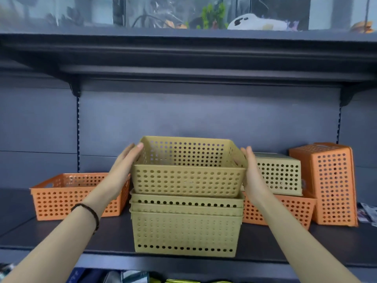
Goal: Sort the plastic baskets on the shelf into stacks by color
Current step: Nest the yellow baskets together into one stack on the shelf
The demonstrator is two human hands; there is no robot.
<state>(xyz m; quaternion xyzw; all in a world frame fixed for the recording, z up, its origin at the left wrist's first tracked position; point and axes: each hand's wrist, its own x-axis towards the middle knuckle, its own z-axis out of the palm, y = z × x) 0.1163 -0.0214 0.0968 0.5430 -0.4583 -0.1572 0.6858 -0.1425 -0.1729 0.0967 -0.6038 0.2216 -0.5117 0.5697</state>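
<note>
A tan perforated basket (188, 176) sits partly nested on top of a stack of tan baskets (184, 231) at the shelf's front middle. My left hand (124, 166) presses its left side and my right hand (252, 172) presses its right side, so both grip it. An orange basket (59, 199) stands upright to the left. At the right, another tan basket (279, 174) lies upside down on an orange basket (293, 209). Further right an orange basket (330, 184) stands on its end.
The dark shelf board (61, 240) carries all the baskets, and an upper shelf (183, 58) overhangs them. Packets (367, 215) lie at the far right edge. Items on a lower shelf (130, 277) show below the front lip.
</note>
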